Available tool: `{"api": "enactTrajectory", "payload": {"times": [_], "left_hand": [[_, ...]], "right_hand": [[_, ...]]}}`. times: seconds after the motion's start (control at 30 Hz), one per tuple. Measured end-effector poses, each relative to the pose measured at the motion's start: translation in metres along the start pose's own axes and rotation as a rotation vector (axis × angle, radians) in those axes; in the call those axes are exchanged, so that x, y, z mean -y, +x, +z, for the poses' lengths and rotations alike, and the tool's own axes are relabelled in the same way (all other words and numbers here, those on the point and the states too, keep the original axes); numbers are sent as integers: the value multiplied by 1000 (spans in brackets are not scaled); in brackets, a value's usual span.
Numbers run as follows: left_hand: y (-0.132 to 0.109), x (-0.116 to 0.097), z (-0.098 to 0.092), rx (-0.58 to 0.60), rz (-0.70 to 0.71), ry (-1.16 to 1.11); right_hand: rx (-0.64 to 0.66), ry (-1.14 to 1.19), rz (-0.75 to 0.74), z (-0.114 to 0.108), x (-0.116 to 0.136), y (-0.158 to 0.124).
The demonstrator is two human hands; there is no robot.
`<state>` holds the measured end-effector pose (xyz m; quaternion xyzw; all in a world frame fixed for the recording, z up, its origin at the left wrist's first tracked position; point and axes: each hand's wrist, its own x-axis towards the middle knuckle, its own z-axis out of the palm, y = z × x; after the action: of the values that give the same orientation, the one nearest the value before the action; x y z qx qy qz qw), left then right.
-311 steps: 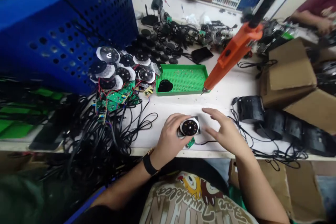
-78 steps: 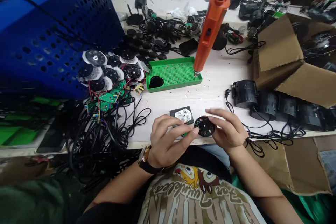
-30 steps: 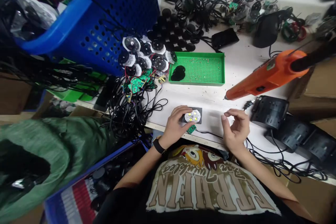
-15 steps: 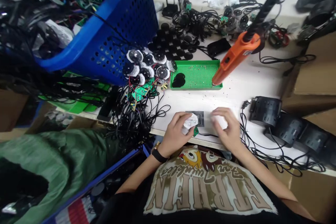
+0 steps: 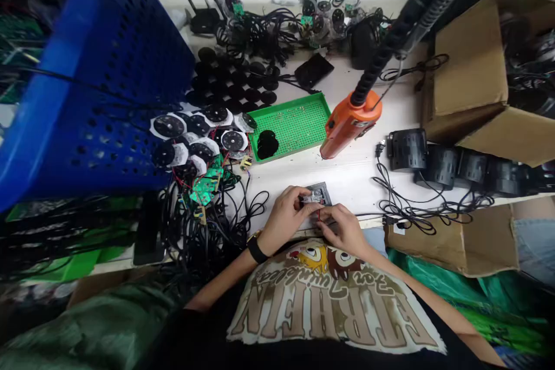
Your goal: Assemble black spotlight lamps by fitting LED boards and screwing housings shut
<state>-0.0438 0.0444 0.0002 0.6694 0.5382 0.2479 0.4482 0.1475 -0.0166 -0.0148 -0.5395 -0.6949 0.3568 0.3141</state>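
Observation:
My left hand (image 5: 284, 214) is closed around a small clear-and-white plastic housing (image 5: 313, 196), held at the black square frame (image 5: 323, 189) on the table. Close beside it, my right hand (image 5: 344, 228) pinches at a short red wire (image 5: 319, 215) just below the housing. A black cable (image 5: 368, 214) runs out to the right from behind the right hand. The fingers hide most of what lies between the two hands.
A green perforated tray (image 5: 299, 127) holds black discs. An orange electric screwdriver (image 5: 351, 124) hangs over its right end. White-rimmed round units (image 5: 202, 147) with circuit boards lie left, beside a blue basket (image 5: 108, 69). Black cylindrical housings (image 5: 407, 149) and an open carton (image 5: 470, 52) stand right.
The view has swung right. My right hand, earlier apart and blurred, has come in to meet the left. The white housing has tipped and now sits lower, at the black frame.

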Motion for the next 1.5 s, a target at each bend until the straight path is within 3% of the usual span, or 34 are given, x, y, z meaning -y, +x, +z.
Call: {"api": "enactTrajectory", "payload": {"times": [0.13, 0.27, 0.4, 0.57, 0.7, 0.83, 0.97, 1.13, 1.3, 1.4, 1.5], "left_hand": [[-7, 1, 2, 29, 11, -184], [-14, 3, 7, 19, 150, -253], [-13, 10, 29, -165, 302, -71], [-10, 10, 55, -368, 293, 86], [-17, 1, 45, -381, 312, 180], [-13, -4, 24, -196, 396, 316], [0, -12, 15, 10, 443, 471], [9, -31, 11, 151, 389, 740], [21, -35, -1, 281, 436, 763], [21, -28, -6, 265, 419, 775], [13, -16, -2, 107, 314, 647]], "right_hand": [[-42, 551, 314, 2, 15, 2], [-3, 901, 453, -3, 18, 6], [182, 1070, 483, -16, 15, 12], [363, 1139, 470, -34, 15, 17], [302, 886, 389, -40, 5, 6], [195, 548, 317, -31, -14, -10], [128, 236, 230, -20, -23, -18], [152, -148, 145, -10, -21, -15], [202, -358, 127, -6, -24, 2], [227, -424, 116, -7, -25, 11], [259, -458, 61, -9, -23, 12]]}}
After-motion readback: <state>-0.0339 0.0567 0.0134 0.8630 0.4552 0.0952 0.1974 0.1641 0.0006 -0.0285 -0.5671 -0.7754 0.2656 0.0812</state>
